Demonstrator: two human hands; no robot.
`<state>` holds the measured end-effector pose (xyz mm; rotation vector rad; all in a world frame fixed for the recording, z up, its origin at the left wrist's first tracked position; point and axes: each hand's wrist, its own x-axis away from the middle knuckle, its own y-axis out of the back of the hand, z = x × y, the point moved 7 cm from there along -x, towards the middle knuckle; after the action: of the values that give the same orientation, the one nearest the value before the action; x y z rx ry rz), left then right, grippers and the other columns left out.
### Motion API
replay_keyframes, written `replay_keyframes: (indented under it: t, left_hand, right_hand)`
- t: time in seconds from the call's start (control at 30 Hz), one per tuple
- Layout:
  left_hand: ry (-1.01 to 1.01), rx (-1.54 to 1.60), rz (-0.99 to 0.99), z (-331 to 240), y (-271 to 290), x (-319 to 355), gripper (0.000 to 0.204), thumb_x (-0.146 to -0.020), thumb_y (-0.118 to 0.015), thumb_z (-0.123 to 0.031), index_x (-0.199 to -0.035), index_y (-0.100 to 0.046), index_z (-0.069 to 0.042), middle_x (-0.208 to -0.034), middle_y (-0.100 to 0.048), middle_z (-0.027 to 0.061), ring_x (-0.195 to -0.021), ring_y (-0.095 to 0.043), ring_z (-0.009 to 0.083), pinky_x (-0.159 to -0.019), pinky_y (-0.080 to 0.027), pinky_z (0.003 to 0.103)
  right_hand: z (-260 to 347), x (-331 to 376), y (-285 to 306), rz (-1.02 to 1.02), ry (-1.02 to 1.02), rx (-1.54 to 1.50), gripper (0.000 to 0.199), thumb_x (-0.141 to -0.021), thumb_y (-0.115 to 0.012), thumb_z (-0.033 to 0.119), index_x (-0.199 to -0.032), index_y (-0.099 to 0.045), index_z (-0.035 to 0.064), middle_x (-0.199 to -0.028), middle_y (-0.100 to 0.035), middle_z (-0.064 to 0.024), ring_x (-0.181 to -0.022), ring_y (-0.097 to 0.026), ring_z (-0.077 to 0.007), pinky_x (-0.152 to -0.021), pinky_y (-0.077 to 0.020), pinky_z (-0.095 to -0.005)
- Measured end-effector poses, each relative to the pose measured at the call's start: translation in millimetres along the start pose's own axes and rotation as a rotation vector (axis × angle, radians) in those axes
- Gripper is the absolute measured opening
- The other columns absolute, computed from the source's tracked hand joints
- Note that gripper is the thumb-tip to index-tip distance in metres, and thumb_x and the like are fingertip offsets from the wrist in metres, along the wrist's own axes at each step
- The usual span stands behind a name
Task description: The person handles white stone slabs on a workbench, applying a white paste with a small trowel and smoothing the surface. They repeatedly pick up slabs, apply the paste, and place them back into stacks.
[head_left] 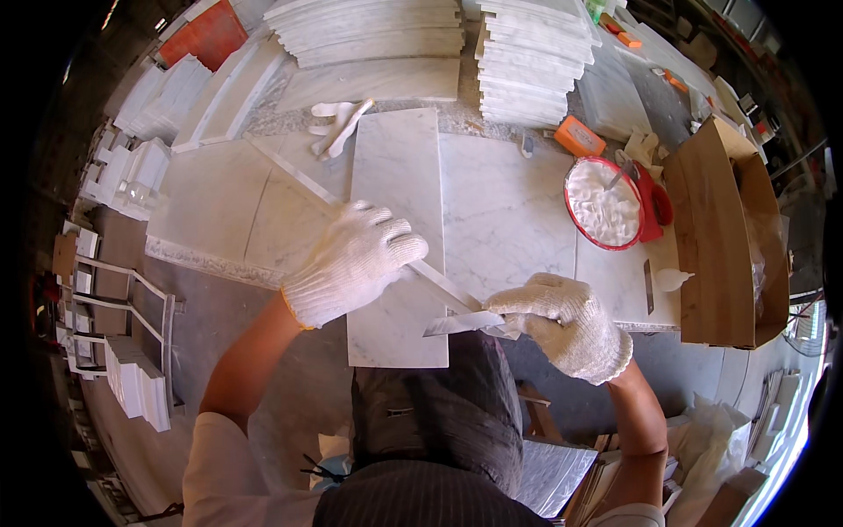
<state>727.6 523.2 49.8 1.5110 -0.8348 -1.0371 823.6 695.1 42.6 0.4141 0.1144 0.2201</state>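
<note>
Both knit-gloved: left hand point(358, 263) closed around slim pale strip point(294, 176), right hand point(562, 325) pinching flat metal blade point(451, 324) at strip's end, by worktop's point(518, 220) near edge. Right edge: open cardboard box point(709, 246); beside it, red-rimmed bowl point(566, 198), lumpy white paste point(597, 206) inside.

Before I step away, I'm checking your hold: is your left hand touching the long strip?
Touching: the head view shows the left hand closed over the long strip.
</note>
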Motion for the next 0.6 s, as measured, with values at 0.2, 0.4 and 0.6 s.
replay_keyframes:
  t: [0.2,0.4,0.6]
  left_hand:
    - [0.016,0.033,0.003,-1.6,1.7,1.2,0.024,-0.067,-0.075,-0.012,-0.089,-0.064,-0.013,-0.082,-0.062,0.0029,-0.088,-0.061,0.0245,-0.086,-0.045,0.041]
    - [0.017,0.031,0.012,-1.7,1.2,0.5,0.027,-0.066,-0.077,-0.014,-0.089,-0.063,-0.013,-0.082,-0.063,0.0036,-0.086,-0.061,0.0260,-0.084,-0.044,0.041]
    - [0.020,-0.017,0.006,-3.9,3.6,3.9,0.025,-0.072,-0.075,-0.024,-0.090,-0.061,-0.013,-0.086,-0.063,0.0050,-0.087,-0.061,0.0263,-0.082,-0.044,0.041]
  right_hand:
    - [3.3,17.4,3.9,-0.044,0.021,0.073,0.038,-0.077,-0.061,-0.009,-0.108,-0.072,0.0093,-0.079,-0.063,-0.0123,-0.067,-0.062,-0.0245,-0.063,-0.0498,-0.0338]
    - [-2.5,17.3,-1.0,-0.055,-0.003,0.039,0.036,-0.078,-0.065,-0.005,-0.109,-0.072,0.0102,-0.081,-0.065,-0.0131,-0.068,-0.062,-0.0255,-0.064,-0.0497,-0.0345]
    - [-33.8,66.2,2.2,-0.257,-0.185,-0.309,0.028,-0.088,-0.058,-0.002,-0.114,-0.068,-0.0001,-0.079,-0.065,-0.0071,-0.066,-0.057,-0.0147,-0.060,-0.0481,-0.0291]
